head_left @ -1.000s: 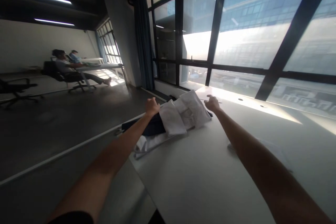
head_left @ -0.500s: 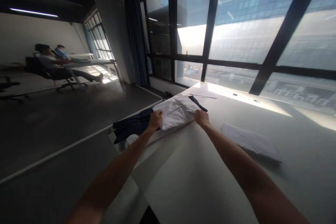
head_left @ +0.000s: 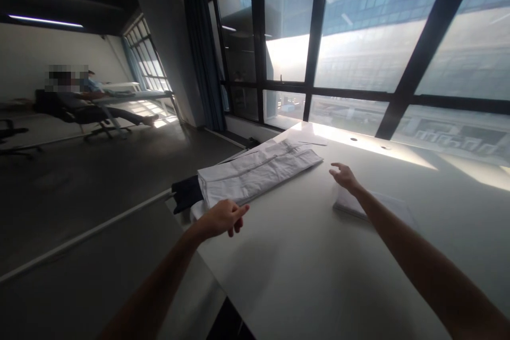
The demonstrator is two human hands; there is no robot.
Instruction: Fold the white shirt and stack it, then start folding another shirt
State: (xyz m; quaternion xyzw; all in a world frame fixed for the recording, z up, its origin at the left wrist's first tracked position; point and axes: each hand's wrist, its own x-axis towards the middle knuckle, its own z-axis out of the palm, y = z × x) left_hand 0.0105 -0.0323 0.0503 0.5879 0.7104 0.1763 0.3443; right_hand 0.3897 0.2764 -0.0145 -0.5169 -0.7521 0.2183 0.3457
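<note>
A white garment lies spread in a long, lightly creased strip near the table's left edge. Below its front edge hovers my left hand, empty, with one finger stretched out and the others loosely bent. My right hand is off the garment's right end, its fingers apart and nothing in them. Under my right wrist lies a flat folded white cloth, partly covered by my forearm. Dark navy fabric shows from beneath the white garment on the left; the rest of it is hidden.
The white table runs along a large window, with cable holes near its far edge. To the left is grey floor. Two people sit at another table in the background, beside office chairs.
Both hands have let go of the white garment and moved apart, the left one nearer to me, the right one rightward. The garment now lies flat and covers more of the navy fabric.
</note>
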